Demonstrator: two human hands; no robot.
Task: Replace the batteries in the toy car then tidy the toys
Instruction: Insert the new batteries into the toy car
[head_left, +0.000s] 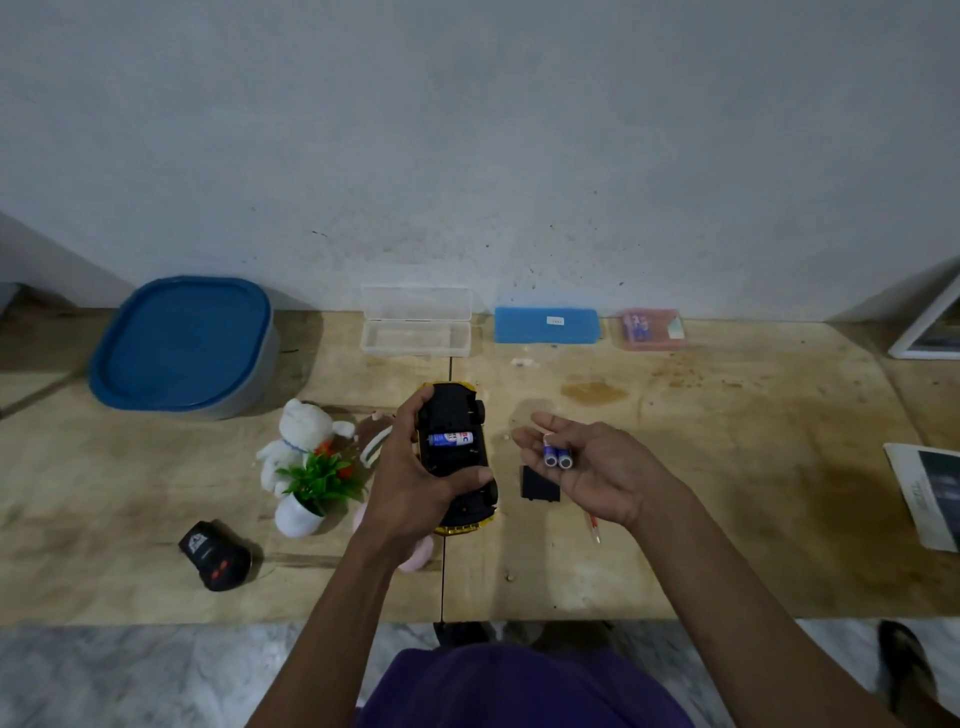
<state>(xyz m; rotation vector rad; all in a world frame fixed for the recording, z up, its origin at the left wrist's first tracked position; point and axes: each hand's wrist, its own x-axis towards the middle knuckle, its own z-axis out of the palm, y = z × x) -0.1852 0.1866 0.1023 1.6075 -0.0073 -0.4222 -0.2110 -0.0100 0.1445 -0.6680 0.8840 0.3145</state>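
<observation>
At centre frame, the left hand (415, 483) grips the upturned yellow-and-black plastic toy car (457, 457) above the wooden table (727, 493), fingers curled round its body. One blue-and-white cylindrical battery (451, 439) sits in the open compartment. Just right, the right hand (587, 467) lies palm up, fingers loosely extended, two blue cylindrical batteries (557, 457) resting on the palm. A black rectangular compartment cover (537, 484) lies on the table beneath that hand.

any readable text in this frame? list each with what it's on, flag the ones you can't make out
No text reads in full.
Battery in the toy car: red and blue print, too blurred to read.
White sticker on the blue case: too small.
Black remote: white logo, illegible.
Booklet at the right table edge: print too blurred.
Two batteries in the right hand: no label legible.
</observation>
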